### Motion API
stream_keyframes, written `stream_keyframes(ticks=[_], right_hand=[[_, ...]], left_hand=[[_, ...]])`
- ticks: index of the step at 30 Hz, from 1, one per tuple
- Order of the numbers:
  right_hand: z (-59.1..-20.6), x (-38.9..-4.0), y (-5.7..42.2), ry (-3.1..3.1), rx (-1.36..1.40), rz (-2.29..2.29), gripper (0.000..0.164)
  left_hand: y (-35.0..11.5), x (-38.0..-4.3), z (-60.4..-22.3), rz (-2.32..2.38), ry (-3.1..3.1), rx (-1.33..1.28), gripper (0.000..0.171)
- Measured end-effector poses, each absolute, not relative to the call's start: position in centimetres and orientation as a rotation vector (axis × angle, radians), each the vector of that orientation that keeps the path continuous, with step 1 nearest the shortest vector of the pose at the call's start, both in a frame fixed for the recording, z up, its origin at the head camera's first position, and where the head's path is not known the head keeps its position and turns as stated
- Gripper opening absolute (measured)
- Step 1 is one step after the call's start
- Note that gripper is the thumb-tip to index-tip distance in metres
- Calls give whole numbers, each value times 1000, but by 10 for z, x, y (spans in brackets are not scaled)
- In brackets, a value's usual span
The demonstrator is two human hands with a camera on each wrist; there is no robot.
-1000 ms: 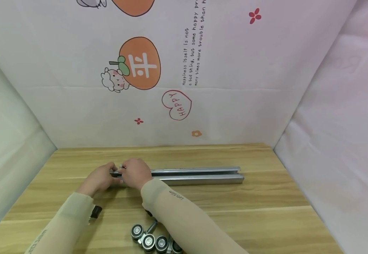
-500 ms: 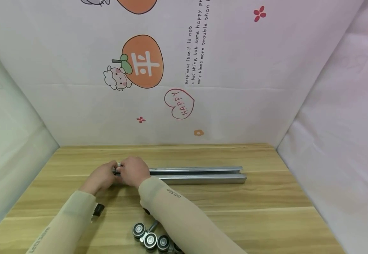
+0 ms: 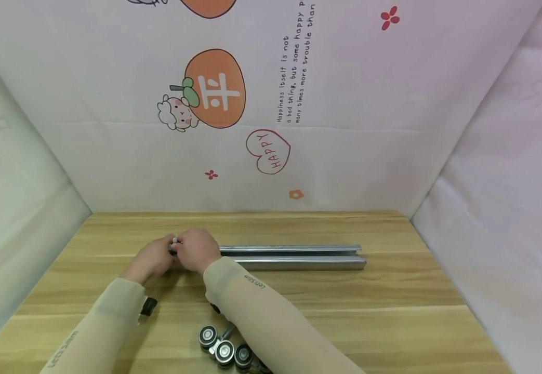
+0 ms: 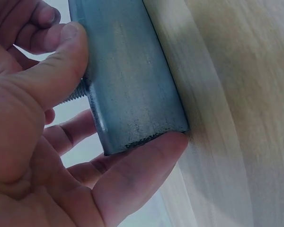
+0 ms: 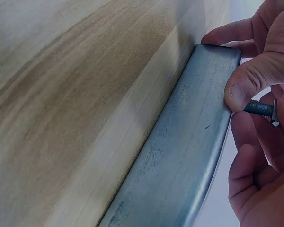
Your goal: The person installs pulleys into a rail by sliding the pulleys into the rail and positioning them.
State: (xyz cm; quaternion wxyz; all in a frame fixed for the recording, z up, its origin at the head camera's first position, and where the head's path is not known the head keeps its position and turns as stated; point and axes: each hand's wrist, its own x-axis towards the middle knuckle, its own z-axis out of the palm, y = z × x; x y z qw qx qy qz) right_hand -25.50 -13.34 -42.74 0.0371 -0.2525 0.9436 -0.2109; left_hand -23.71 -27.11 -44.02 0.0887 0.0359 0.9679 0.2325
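Note:
A grey metal channel rail [image 3: 299, 264] lies lengthwise on the wooden table, its slot facing up. My left hand [image 3: 151, 259] holds the rail's left end, the thumb on its side wall and a finger across the cut end in the left wrist view. Out of the slot stands a threaded bolt [image 5: 259, 108] with a nut [image 5: 275, 112] on it. My right hand [image 3: 198, 252] pinches the bolt's upper part with curled fingers, close beside the left thumb. Whatever carries the bolt inside the rail is hidden.
Roller trolleys [image 3: 224, 352] with dark-rimmed wheels lie near the front, partly behind the right sleeve. A small black piece [image 3: 148, 306] sits beside the left sleeve. Printed white cloth [image 3: 345, 156] walls the table at the back and both sides.
The head view has turned slightly, shifting the scene rightward. Relative to the rail, my right hand and the bolt have moved a little left, toward the held end. Both hands keep their holds.

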Motion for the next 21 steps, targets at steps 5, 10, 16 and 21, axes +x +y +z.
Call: stream_keyframes(ticks=[5, 10, 16, 21], right_hand=[[-430, -257, -137, 2902, -781, -652, 30], [-430, -257, -138, 2921, -821, -655, 31], [-429, -257, -137, 2922, -828, -654, 32], [-429, -257, -137, 2900, -808, -672, 35]], left_hand=[[-272, -239, -443, 676, 2904, 114, 40], [-273, -241, -441, 663, 2919, 123, 37], [-272, -240, -441, 680, 2908, 114, 35], [-272, -239, -442, 689, 2903, 121, 39]])
